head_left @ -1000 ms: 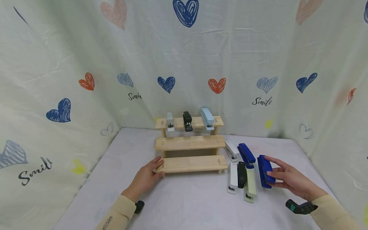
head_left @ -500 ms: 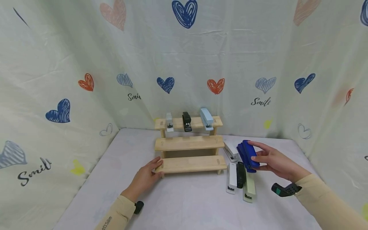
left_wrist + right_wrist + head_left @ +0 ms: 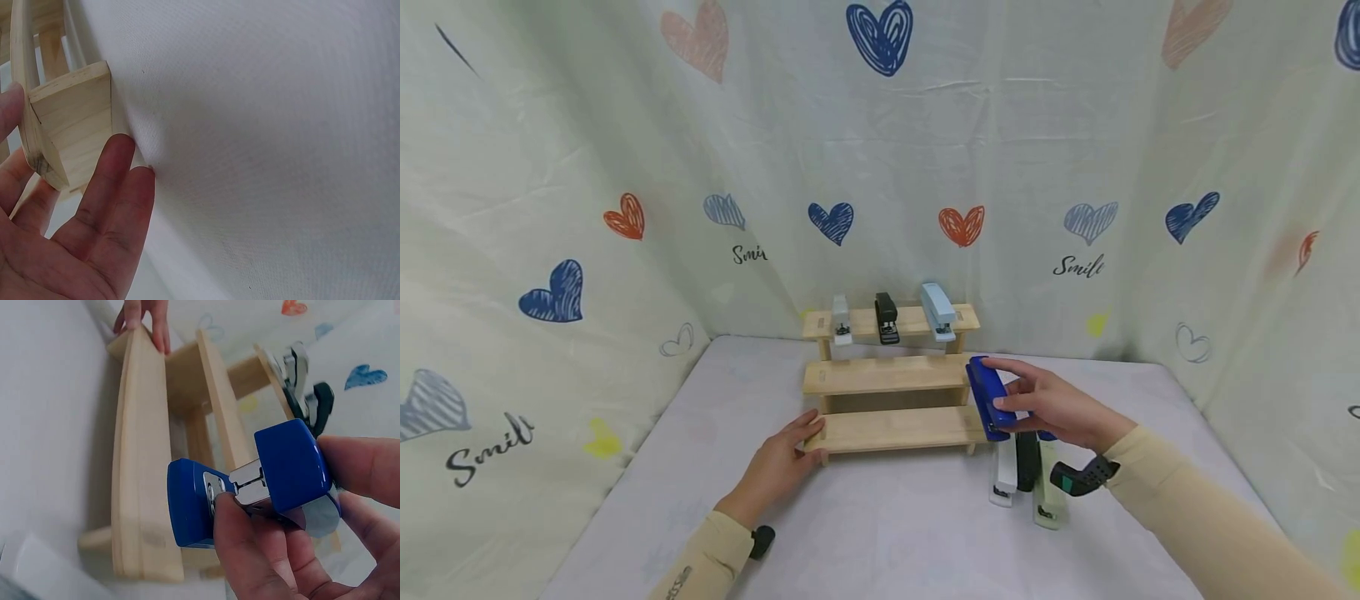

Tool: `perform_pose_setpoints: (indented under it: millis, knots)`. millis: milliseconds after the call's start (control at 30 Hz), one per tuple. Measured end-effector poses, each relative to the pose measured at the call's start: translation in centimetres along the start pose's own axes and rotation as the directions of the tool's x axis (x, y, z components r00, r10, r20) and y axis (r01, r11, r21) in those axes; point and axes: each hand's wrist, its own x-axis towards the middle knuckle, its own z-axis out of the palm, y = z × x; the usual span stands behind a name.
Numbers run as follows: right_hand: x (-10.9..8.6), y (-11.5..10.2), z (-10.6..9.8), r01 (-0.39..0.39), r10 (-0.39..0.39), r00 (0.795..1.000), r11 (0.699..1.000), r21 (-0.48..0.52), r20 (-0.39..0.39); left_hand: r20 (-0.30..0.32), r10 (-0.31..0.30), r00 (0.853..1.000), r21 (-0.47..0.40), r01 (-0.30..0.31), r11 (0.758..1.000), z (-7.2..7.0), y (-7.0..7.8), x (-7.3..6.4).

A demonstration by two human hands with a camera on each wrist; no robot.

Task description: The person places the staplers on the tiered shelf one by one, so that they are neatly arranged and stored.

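Note:
My right hand (image 3: pixel 1063 408) grips a dark blue stapler (image 3: pixel 988 396) in the air at the right end of the wooden three-tier shelf (image 3: pixel 891 429). Seen from the right wrist, fingers and thumb hold the blue stapler (image 3: pixel 294 465) tilted, its metal mouth showing. At the other end, my left hand (image 3: pixel 782 462) pinches the lowest board's corner. The left wrist view has that hand (image 3: pixel 81 231) with two fingers extended beside the wooden leg (image 3: pixel 78 100). On the top tier stand a grey stapler (image 3: pixel 842 319), a black stapler (image 3: pixel 887 317) and a light blue stapler (image 3: pixel 938 311).
Right of the shelf, a white stapler (image 3: pixel 1003 475), a black stapler (image 3: pixel 1027 461) and a pale green stapler (image 3: pixel 1048 492) lie side by side on the white-covered table (image 3: pixel 880 533). My right forearm and hand hide others behind them. A heart-print curtain (image 3: pixel 880 150) encloses the table.
My right hand has carried the blue stapler leftward, over the other staplers, from the table's right side to the shelf's right end. The left hand has stayed on the lowest board.

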Motion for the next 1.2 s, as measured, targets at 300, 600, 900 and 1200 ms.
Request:
perform_pose_setpoints:
  millis: [300, 600, 900, 1200]
  knots:
    - [3.0, -1.7, 5.0, 0.042, -0.047, 0.995, 0.998, 0.055, 0.089, 0.005, 0.000, 1.000, 0.005, 0.000, 1.000, -0.1, -0.3, -0.1]
    - [6.3, -3.4, 9.9, 0.051, -0.060, 0.991, 0.996, 0.076, 0.121, 0.010, 0.003, 1.000, 0.003, -0.003, 1.000, -0.2, -0.4, -0.1]
    - [9.4, -4.1, 13.0, 0.031, -0.042, 0.995, 0.993, 0.118, 0.091, 0.012, 0.006, 1.000, 0.005, -0.006, 1.000, -0.1, -0.4, 0.0]
    - [10.6, -4.7, 14.6, 0.030, -0.038, 0.997, 0.992, 0.122, 0.065, 0.023, 0.004, 1.000, -0.004, -0.004, 1.000, -0.2, -0.1, 0.1]
